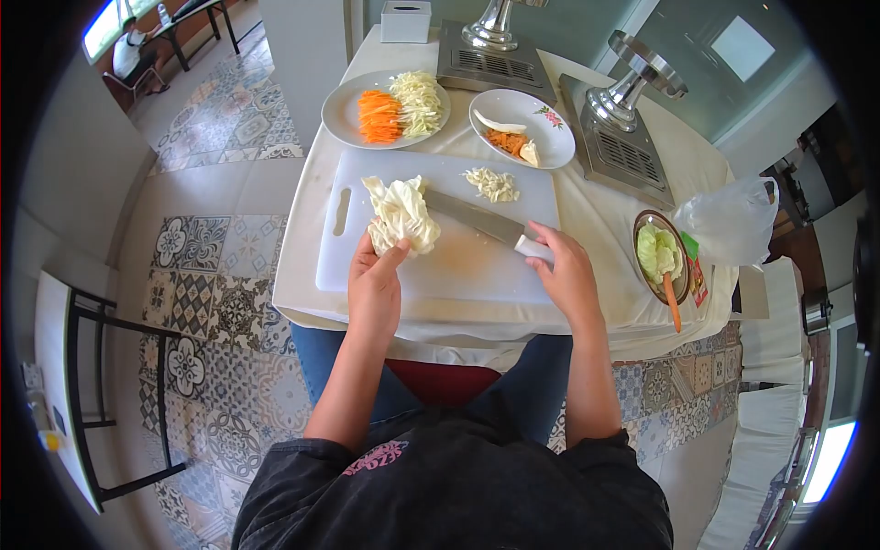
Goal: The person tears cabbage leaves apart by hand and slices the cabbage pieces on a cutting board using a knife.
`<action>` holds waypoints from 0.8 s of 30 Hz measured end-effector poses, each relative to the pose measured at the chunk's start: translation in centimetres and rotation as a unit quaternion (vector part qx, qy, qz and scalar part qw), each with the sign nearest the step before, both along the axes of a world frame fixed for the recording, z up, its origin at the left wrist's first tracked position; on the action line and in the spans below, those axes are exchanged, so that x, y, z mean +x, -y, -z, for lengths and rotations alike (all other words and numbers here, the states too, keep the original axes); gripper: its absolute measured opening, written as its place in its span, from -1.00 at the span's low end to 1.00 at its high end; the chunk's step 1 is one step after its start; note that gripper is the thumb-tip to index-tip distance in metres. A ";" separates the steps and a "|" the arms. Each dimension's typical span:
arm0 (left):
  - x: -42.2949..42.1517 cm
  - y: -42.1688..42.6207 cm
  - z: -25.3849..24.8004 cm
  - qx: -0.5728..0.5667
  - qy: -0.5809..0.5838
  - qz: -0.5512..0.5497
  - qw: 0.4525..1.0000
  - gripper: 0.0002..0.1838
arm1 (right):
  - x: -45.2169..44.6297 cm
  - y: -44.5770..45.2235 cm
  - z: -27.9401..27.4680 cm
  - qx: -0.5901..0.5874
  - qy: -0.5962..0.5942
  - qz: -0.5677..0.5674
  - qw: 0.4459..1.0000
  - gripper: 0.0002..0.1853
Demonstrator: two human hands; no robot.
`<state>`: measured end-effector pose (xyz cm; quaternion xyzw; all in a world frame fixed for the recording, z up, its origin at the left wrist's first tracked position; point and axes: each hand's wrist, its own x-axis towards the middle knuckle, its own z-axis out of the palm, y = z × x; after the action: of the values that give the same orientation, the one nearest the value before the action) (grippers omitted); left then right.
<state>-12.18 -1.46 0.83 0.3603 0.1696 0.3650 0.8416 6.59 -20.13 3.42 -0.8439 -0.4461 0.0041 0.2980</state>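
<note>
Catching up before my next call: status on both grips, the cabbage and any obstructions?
Left grip: holding cabbage leaves over the cutting board. Right grip: on knife, blade pointing toward the leaves. Pale shreds beyond the blade; nothing blocking.

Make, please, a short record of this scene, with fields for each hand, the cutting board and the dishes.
Left hand: holds pale cabbage leaves above the board
Right hand: holds the knife by its white handle, blade pointing toward the leaves
Cutting board: white; a small pile of pale shreds on it
Plate: orange strips beside pale green shreds
Flowered dish: orange bits and pale pieces
Brown-edged bowl: green leaves, with an orange handle sticking out
</note>
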 end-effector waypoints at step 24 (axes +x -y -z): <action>3.8 3.6 -1.0 0.041 -0.092 0.179 0.979 -0.58 | -4.6 -1.1 -0.7 0.231 -0.479 0.051 0.845 -0.68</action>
<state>-8.34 -5.04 1.84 0.4506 0.1637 0.1802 0.8589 1.98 -19.07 4.09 -0.6654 -0.1919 0.2898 0.6606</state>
